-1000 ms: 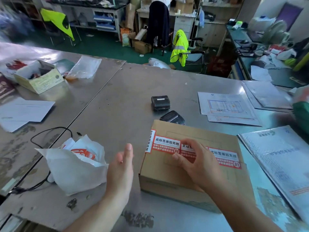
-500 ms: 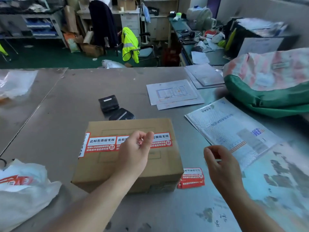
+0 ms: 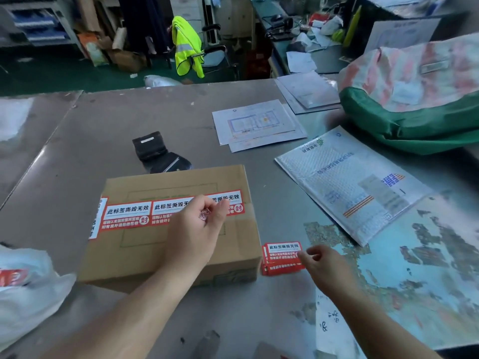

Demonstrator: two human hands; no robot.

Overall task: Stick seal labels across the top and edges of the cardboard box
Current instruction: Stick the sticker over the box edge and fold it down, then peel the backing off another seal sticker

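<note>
The box [image 3: 137, 250] lies flat on the tabletop [image 3: 103, 141], left of centre, its near edge facing the person. A strip of labels [image 3: 127, 213] runs across its top, and one label folds over the left edge and down that side. Bare tabletop lies open to the box's left and far left. Two black devices [image 3: 150, 149] sit just behind its far edge. A white bag [image 3: 26, 294] lies near its near-left corner.

A loose stack of labels [image 3: 281, 255] lies just beside the near-right corner of the box. Beyond it are a mailer [image 3: 350, 182], papers [image 3: 254, 123] and a green bag [image 3: 404, 125].

The left hand [image 3: 197, 229] hangs over the right half of the box top and covers part of the strip. Its fingers are curled and pinch a small crumpled scrap [image 3: 204, 215].

The right hand [image 3: 326, 265] reaches in low from the right, forearm above the tabletop, fingers loosely bent. Its fingertips are at the right edge of the stack, and I cannot tell whether they grip it.
</note>
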